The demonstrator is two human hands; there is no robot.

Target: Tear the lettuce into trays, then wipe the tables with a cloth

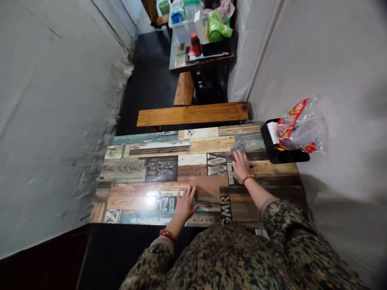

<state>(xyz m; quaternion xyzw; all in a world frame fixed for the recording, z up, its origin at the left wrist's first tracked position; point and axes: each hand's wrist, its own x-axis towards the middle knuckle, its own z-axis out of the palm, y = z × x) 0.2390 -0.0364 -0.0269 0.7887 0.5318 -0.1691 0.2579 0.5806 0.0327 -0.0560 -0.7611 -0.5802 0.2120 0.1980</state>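
My right hand (pixel 242 165) presses a grey cloth (pixel 238 148) against the patterned tabletop (pixel 205 185), toward the far right part of the table. Part of the cloth sticks out past the fingertips, and the rest lies hidden under the palm. Nearer to me, my left hand (pixel 185 204) rests flat on the tabletop with its fingers spread and nothing in it. The tabletop has a printed wood-plank look with letters on it.
At the table's right end, by the wall, stands a black holder (pixel 272 149) with plastic-wrapped items (pixel 302 129). A wooden bench (pixel 193 114) runs behind the table. Farther back, another table (pixel 178 64) bears a clear bin (pixel 183 32), a red bottle (pixel 195 46) and a green bag (pixel 217 27).
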